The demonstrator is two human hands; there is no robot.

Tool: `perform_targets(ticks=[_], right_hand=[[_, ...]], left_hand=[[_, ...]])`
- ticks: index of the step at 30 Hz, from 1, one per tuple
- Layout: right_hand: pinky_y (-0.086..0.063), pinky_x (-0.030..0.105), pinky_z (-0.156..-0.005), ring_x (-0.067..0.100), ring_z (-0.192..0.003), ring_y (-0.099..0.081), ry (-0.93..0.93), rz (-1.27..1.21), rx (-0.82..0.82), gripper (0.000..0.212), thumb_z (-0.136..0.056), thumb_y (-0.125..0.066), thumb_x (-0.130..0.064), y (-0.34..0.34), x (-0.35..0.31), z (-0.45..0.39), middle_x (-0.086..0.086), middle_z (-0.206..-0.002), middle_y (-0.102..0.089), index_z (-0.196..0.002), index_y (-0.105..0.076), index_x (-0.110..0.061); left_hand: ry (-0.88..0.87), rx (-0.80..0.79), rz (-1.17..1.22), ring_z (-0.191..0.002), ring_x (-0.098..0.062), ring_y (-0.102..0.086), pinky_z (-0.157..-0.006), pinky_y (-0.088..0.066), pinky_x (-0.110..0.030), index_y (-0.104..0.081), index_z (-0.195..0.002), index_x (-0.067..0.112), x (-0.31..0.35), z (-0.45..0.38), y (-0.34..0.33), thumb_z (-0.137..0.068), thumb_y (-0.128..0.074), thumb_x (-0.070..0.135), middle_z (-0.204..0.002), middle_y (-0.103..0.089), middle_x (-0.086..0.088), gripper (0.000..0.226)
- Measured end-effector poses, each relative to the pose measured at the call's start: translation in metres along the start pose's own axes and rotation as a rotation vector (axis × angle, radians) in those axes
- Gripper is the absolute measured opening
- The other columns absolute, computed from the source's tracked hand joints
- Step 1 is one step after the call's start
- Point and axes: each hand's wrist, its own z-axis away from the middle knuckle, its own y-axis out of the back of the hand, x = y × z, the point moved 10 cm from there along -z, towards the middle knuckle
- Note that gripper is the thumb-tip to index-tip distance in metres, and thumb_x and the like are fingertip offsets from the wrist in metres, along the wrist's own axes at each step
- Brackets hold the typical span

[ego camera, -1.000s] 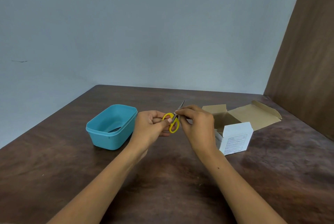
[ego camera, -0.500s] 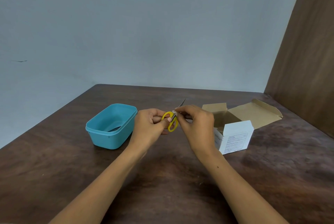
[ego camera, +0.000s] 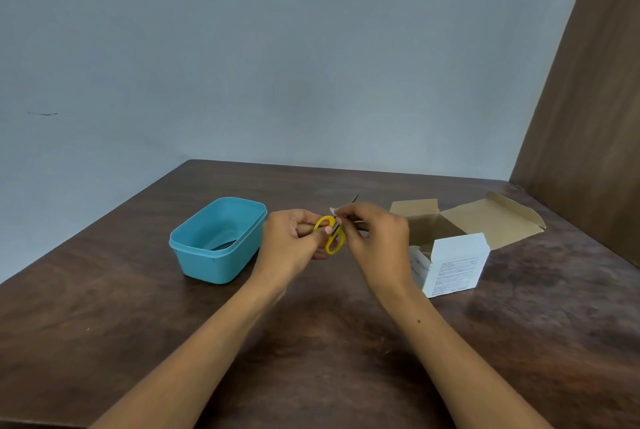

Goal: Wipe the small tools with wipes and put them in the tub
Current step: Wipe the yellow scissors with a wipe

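A dark brown wooden table (ego camera: 138, 324) was recorded as the work surface. An open cardboard box with white printed sides (ego camera: 453, 264) was seen on its right part, a light blue rectangular plastic tub (ego camera: 221, 264) on its left, with a dark item, not identifiable, lying inside. Above the table, between tub and box, small yellow-handled scissors (ego camera: 335, 241) were held by the left hand (ego camera: 294, 241), thumb pressed on a handle loop. The blades, pointing away, were pinched by the right hand (ego camera: 377, 241) through a small white wipe (ego camera: 333, 210).
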Motion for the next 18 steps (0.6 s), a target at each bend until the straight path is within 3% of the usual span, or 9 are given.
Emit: perform_targets(ticks=[5, 8, 10, 15, 18], right_hand=[[-0.056, 0.024, -0.070, 0.004, -0.074, -0.068, -0.143, -0.170, -0.063, 0.012, -0.078, -0.072, -0.007, -0.008, 0.010, 0.000, -0.005, -0.080, -0.073, -0.085, -0.074, -0.015], [-0.052, 0.014, -0.067, 0.001, -0.070, -0.067, -0.245, -0.282, 0.041, 0.005, -0.076, -0.075, -0.009, 0.005, 0.019, -0.003, -0.004, -0.073, -0.072, -0.080, -0.074, -0.011], [-0.051, 0.011, -0.067, 0.001, -0.070, -0.066, -0.217, -0.247, 0.109, 0.007, -0.077, -0.073, -0.006, 0.015, 0.019, -0.004, -0.002, -0.074, -0.072, -0.081, -0.073, -0.012], [-0.056, 0.032, -0.066, 0.008, -0.072, -0.066, 0.013, 0.003, -0.065, 0.015, -0.078, -0.069, -0.003, -0.004, -0.001, -0.001, -0.004, -0.081, -0.072, -0.083, -0.072, -0.016], [-0.055, 0.034, -0.063, 0.009, -0.070, -0.065, 0.040, 0.011, -0.081, 0.020, -0.075, -0.068, 0.001, -0.004, -0.002, -0.003, -0.005, -0.079, -0.072, -0.081, -0.073, -0.017]], left_hand=[[0.058, 0.019, 0.081, -0.067, -0.017, -0.072, -0.056, -0.058, -0.026, -0.071, -0.082, 0.011, -0.006, 0.000, 0.002, -0.084, -0.068, 0.009, -0.067, -0.074, -0.005, 0.004], [0.144, 0.041, 0.173, -0.063, -0.015, -0.072, -0.055, -0.058, -0.025, -0.069, -0.090, 0.002, -0.014, -0.002, 0.005, -0.085, -0.066, 0.006, -0.067, -0.074, -0.005, 0.007], [0.177, 0.040, 0.217, -0.063, -0.015, -0.072, -0.056, -0.059, -0.026, -0.068, -0.092, 0.000, -0.017, -0.003, 0.005, -0.085, -0.065, 0.005, -0.068, -0.074, -0.006, 0.008], [0.170, 0.018, 0.261, -0.066, -0.016, -0.073, -0.059, -0.059, -0.026, -0.068, -0.087, 0.004, -0.014, -0.003, 0.004, -0.085, -0.066, 0.007, -0.070, -0.075, -0.006, 0.004], [0.151, 0.042, 0.269, -0.065, -0.016, -0.073, -0.058, -0.059, -0.025, -0.066, -0.083, 0.006, -0.011, -0.002, 0.008, -0.086, -0.065, 0.005, -0.067, -0.074, -0.005, 0.003]])
